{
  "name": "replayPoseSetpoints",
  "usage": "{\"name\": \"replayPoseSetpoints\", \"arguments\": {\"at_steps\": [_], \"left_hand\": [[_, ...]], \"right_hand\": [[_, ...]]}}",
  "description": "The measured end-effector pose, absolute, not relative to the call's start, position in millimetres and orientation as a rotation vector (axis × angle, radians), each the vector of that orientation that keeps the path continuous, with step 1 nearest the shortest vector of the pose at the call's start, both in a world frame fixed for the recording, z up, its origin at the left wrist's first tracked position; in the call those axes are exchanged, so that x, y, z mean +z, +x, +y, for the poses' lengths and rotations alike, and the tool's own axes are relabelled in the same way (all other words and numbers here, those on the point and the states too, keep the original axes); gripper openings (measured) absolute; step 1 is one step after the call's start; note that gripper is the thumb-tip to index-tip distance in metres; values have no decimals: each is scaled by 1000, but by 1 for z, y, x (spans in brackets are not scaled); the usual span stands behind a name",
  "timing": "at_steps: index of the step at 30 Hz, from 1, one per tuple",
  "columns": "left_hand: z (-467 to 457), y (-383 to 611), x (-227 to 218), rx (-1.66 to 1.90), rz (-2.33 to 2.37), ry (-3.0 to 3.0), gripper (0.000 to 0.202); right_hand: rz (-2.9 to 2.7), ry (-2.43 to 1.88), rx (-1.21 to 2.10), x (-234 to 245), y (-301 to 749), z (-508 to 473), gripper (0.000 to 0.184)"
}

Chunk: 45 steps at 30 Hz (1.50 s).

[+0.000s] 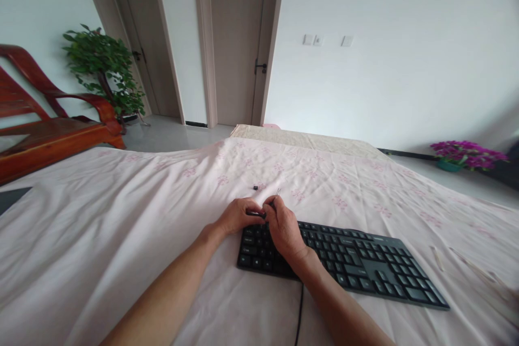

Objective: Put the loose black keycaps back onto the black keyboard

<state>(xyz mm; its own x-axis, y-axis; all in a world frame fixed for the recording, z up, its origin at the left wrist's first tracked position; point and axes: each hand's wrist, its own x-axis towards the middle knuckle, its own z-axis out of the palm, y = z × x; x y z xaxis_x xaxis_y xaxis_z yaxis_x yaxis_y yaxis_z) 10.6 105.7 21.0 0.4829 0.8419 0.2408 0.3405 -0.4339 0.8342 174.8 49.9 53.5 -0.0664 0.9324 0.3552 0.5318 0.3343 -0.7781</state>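
Note:
A black keyboard (373, 270) lies at a slant on the pale pink flowered cloth. Over its upper left corner, my left hand (239, 215) is closed in a pinch, with a dark bit between thumb and finger that I cannot make out. Right beside it, my right hand (284, 230) is closed round a small tool with thin metal wires (278, 192) sticking up past the fingers, which looks like a wire keycap puller. The hands' fingertips meet. A loose black keycap (255, 187) rests on the cloth just beyond them. My right hand and forearm hide part of the keys.
Cotton swabs (437, 258) lie on the cloth to the right of the keyboard, several more blurred near the edge. A black cable (299, 313) runs toward me. At far left a dark flat object (14, 200) shows its corner, below a wooden chair (60, 113).

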Motion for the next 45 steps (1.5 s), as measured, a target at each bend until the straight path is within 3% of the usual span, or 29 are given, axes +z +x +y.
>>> {"name": "replayPoseSetpoints", "arguments": {"at_steps": [23, 35, 45], "left_hand": [[99, 16, 22, 887, 1051, 2218, 20], [92, 14, 27, 857, 1083, 2410, 31], [99, 15, 23, 950, 1001, 2135, 24]], "right_hand": [[-1814, -1312, 504, 41, 177, 50, 16], [-1810, -1251, 420, 36, 180, 44, 14], [-1655, -1193, 442, 35, 181, 48, 16]]}}
